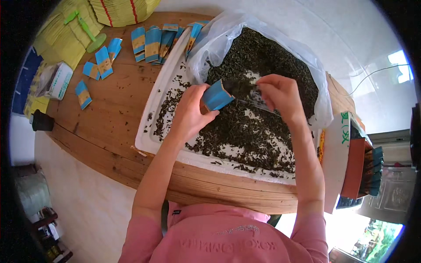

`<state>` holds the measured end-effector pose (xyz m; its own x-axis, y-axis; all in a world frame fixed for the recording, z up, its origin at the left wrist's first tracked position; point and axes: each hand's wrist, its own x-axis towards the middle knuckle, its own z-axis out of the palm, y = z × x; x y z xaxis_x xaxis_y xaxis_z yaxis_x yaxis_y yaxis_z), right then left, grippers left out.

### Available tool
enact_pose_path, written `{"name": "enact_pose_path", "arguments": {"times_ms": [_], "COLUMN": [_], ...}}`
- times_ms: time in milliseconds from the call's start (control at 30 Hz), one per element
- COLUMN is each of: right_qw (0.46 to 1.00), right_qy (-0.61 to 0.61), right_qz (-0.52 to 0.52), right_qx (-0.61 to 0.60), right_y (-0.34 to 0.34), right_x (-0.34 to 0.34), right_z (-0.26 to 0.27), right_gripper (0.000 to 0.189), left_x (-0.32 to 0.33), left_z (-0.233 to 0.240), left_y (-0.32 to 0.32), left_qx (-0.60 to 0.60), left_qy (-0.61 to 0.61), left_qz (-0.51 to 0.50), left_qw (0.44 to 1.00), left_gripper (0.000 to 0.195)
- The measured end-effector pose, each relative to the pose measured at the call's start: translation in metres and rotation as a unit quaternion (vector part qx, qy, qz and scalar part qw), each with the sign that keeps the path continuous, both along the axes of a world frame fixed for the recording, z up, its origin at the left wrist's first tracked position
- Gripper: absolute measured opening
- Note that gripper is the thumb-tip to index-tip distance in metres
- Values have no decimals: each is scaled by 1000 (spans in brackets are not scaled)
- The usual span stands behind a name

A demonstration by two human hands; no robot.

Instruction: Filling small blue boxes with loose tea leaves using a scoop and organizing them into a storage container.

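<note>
My left hand [194, 110] grips a small blue paper packet [217, 95], tilted with its open mouth towards the right. Close to that mouth, my right hand [279, 93] has its fingertips pinched together over dark dried leaves; whether it holds any leaf is too small to tell. Both hands are above a white foam tray [153, 108] strewn with loose dark leaves [223, 134]. A clear plastic bag [227, 36] lies in the tray's far part, its mouth spread around a heap of the same leaves [263, 49].
Blue-and-tan packets [153, 44] lie on the wooden table [125, 88] left of the tray. A green stand [95, 42], yellow paper stacks [62, 42], a small box [61, 80] and a black cup [42, 121] stand farther left. At right is a reddish-brown box [353, 167] of packets.
</note>
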<state>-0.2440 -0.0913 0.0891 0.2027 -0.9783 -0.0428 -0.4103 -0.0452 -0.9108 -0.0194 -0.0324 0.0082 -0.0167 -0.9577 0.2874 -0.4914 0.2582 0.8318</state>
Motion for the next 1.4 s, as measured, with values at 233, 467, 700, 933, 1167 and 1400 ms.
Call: {"name": "enact_pose_path", "arguments": {"times_ms": [233, 467, 700, 933, 1167, 1400], "right_qw": [875, 926, 996, 981, 987, 953], "right_qy": [201, 254, 82, -135, -133, 150], "right_qz": [156, -82, -27, -49, -30, 95], "right_qx": [-412, -268, 11, 133, 90, -247], "right_y": [29, -17, -51, -63, -31, 21], "right_x": [33, -34, 4, 13, -2, 34], "right_z": [-20, -36, -80, -76, -15, -3], "right_gripper": [18, 15, 16, 15, 13, 12], "left_x": [1, 8, 7, 6, 7, 7], "left_z": [-5, -4, -5, -1, -2, 1], "left_y": [1, 3, 1, 2, 3, 4], "left_qx": [-34, -21, -31, -20, -34, -14], "left_qy": [-39, -10, -28, -17, -15, -7], "left_qz": [-9, 0, -1, -1, 11, -3], "left_qw": [999, 1000, 999, 1000, 999, 1000], "left_gripper": [63, 61, 60, 60, 56, 61]}}
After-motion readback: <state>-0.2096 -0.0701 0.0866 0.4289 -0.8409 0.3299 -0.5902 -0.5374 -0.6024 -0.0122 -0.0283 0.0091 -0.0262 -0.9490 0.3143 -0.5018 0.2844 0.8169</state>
